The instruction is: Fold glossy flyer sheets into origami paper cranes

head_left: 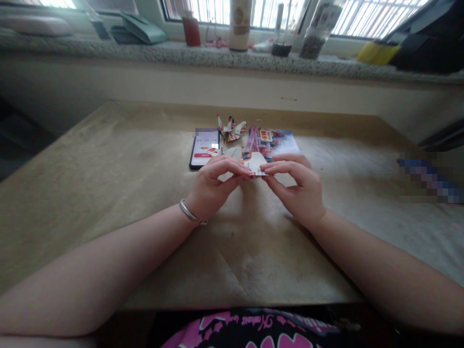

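Observation:
Between my two hands, just above the table, is a small piece of folded paper (256, 163), mostly white with a coloured print at its upper left. My left hand (216, 176) pinches its left edge between thumb and fingers. At the right edge, my right hand (299, 181) grips it the same way. Right behind the hands lies a phone (206, 147) with its screen lit. Beside the phone sits a folded paper figure (232, 129) with pointed tips. A colourful printed leaflet (284, 141) lies behind my right hand.
The table (119, 169) has a tan cover. A blurred blue item (431, 179) rests at its right edge. Behind stands a stone windowsill (203, 55) with a red-brown jar (191, 30), a tall bottle (239, 26), a yellow item (379, 52) and a green folded item (145, 29).

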